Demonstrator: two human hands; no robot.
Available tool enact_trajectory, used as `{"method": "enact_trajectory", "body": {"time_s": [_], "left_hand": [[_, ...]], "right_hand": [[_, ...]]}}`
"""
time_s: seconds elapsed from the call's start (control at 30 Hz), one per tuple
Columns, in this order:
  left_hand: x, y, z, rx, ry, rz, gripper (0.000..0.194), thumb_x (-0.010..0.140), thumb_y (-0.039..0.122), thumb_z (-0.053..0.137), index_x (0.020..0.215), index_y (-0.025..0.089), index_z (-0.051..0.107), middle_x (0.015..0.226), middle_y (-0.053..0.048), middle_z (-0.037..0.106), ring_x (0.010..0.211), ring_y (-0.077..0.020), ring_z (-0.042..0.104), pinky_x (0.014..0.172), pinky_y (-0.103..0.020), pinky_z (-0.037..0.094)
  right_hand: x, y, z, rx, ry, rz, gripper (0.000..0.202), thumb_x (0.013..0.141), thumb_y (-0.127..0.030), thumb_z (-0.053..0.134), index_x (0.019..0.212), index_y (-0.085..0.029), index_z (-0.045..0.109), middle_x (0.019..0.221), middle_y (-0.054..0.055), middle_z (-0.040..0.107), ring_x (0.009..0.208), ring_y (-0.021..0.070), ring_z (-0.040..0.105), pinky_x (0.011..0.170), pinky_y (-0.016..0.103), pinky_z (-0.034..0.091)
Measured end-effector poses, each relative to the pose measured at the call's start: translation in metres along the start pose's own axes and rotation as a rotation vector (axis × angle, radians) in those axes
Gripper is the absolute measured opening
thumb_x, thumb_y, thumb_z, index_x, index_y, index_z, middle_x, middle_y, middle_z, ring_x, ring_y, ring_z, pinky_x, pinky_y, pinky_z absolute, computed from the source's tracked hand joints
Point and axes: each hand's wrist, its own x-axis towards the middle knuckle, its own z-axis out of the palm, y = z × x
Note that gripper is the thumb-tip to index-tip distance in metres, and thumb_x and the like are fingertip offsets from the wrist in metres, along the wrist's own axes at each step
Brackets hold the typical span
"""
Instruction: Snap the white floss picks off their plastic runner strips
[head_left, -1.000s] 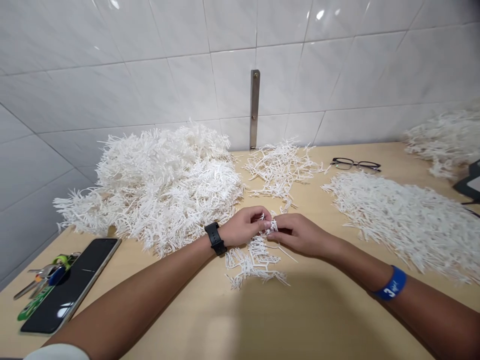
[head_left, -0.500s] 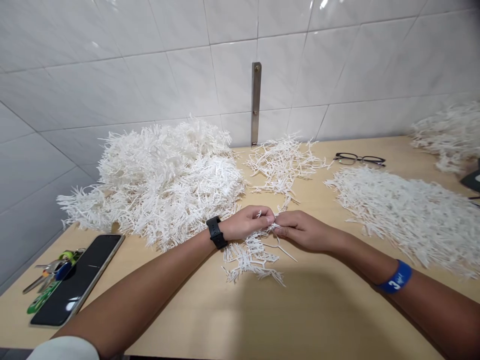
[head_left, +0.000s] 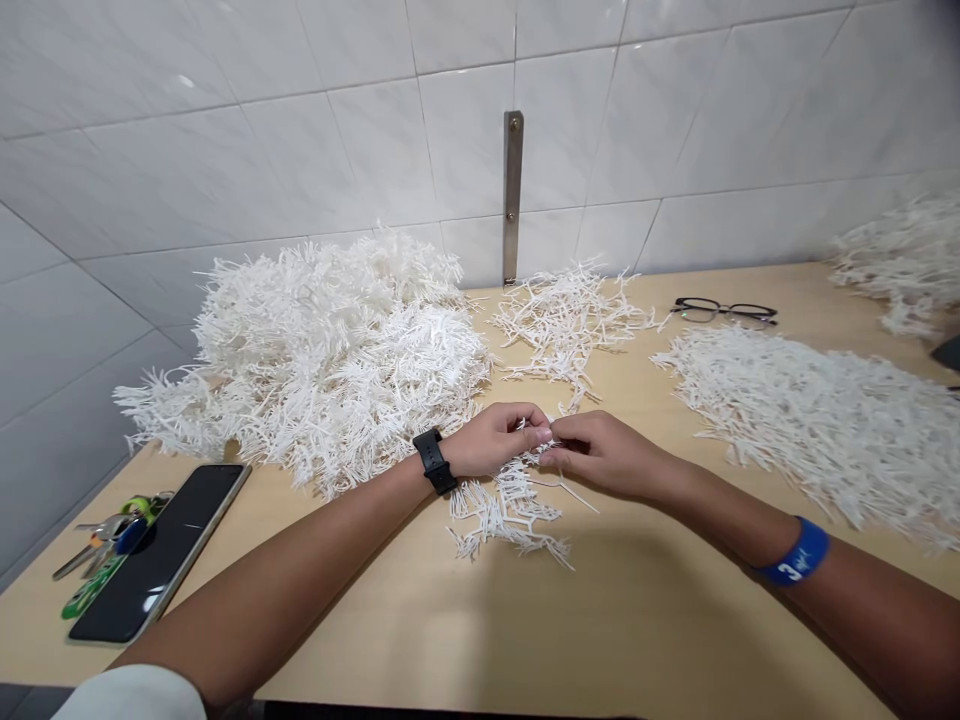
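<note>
My left hand [head_left: 501, 440] is closed in a pinch on a cluster of white branching plastic pieces [head_left: 510, 515], which spreads on the table below its wrist. Facing it, my right hand [head_left: 600, 455] has thumb and fingertips at the same cluster, close against the left fingertips. The small part between the fingers is mostly hidden. Thin white strands stick out below the right thumb. Just beyond the hands lies a loose scatter of white branching scraps [head_left: 566, 320].
A large heap of white clusters [head_left: 337, 360] stands at left. Single white pieces [head_left: 817, 420] form a wide pile at right, near eyeglasses [head_left: 725, 311]. Another white pile [head_left: 907, 260] sits far right. A phone [head_left: 161, 555] and keys [head_left: 112, 535] lie front left. A metal bracket [head_left: 513, 200] is on the tiled wall.
My right thumb and fingers have parted slightly at the cluster, while my left hand keeps its pinch. The view has shifted a little.
</note>
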Motion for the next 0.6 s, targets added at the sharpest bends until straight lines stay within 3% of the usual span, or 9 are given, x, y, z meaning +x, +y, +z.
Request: {"method": "enact_trajectory", "body": {"time_s": [0.13, 0.33, 0.6], "left_hand": [[0.0002, 0.0012, -0.0005, -0.039, 0.063, -0.023, 0.031, 0.082, 0.044, 0.062, 0.082, 0.013, 0.060, 0.073, -0.001, 0.058, 0.067, -0.0118, 0.049, 0.064, -0.024, 0.038], [-0.0009, 0.0019, -0.0011, -0.151, 0.061, -0.049, 0.032, 0.077, 0.042, 0.069, 0.081, 0.012, 0.063, 0.072, -0.002, 0.061, 0.066, -0.0113, 0.052, 0.064, -0.024, 0.041], [-0.0013, 0.0018, 0.0000, -0.125, 0.057, -0.064, 0.028, 0.079, 0.039, 0.066, 0.086, 0.012, 0.062, 0.073, -0.001, 0.059, 0.064, -0.0102, 0.050, 0.063, -0.023, 0.039]], "right_hand": [[0.0004, -0.0023, 0.0002, -0.053, 0.049, 0.027, 0.035, 0.086, -0.047, 0.058, 0.068, -0.017, 0.057, 0.060, -0.002, 0.053, 0.057, 0.0111, 0.045, 0.055, 0.024, 0.028], [-0.0005, -0.0078, -0.0028, -0.061, 0.089, 0.073, 0.030, 0.085, -0.049, 0.059, 0.087, -0.019, 0.062, 0.067, -0.001, 0.056, 0.060, 0.0125, 0.047, 0.055, 0.024, 0.028], [0.0005, -0.0033, -0.0008, -0.054, 0.083, -0.006, 0.032, 0.088, -0.044, 0.056, 0.069, -0.018, 0.058, 0.061, -0.002, 0.051, 0.059, 0.0115, 0.042, 0.057, 0.024, 0.028]]}}
